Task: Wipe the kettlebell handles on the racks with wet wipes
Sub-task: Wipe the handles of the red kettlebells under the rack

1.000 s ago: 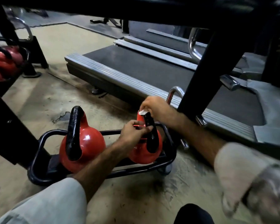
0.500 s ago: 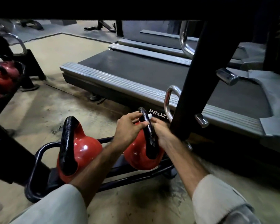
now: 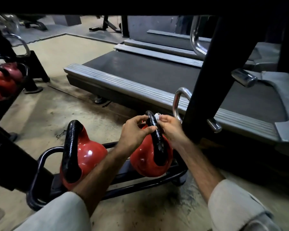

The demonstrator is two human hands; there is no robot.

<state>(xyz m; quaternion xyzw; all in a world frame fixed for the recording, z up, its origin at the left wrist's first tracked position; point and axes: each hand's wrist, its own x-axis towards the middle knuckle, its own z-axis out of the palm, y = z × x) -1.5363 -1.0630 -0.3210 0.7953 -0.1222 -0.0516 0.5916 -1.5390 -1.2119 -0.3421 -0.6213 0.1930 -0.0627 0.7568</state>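
Note:
Two red kettlebells with black handles stand on a low black rack [image 3: 40, 157] on the floor. My hands are at the right kettlebell [image 3: 150, 157]. My left hand [image 3: 135, 130] pinches its black handle [image 3: 154, 129] from the left, thumb on the near side. My right hand [image 3: 171, 126] pinches a small white wet wipe [image 3: 157, 116] against the right side of the handle near its top. The left kettlebell [image 3: 83, 154] stands untouched beside my left forearm.
A treadmill [image 3: 157, 77] runs across behind the rack. A thick black upright post [image 3: 205, 77] with chrome pegs rises just right of my right hand. More red kettlebells [image 3: 2, 80] sit on another rack at the far left. Worn concrete floor lies all round.
My right hand has slid the wipe from over the top of the handle down to its right side. My left hand has shifted up the handle's left side. The view has tilted down a little.

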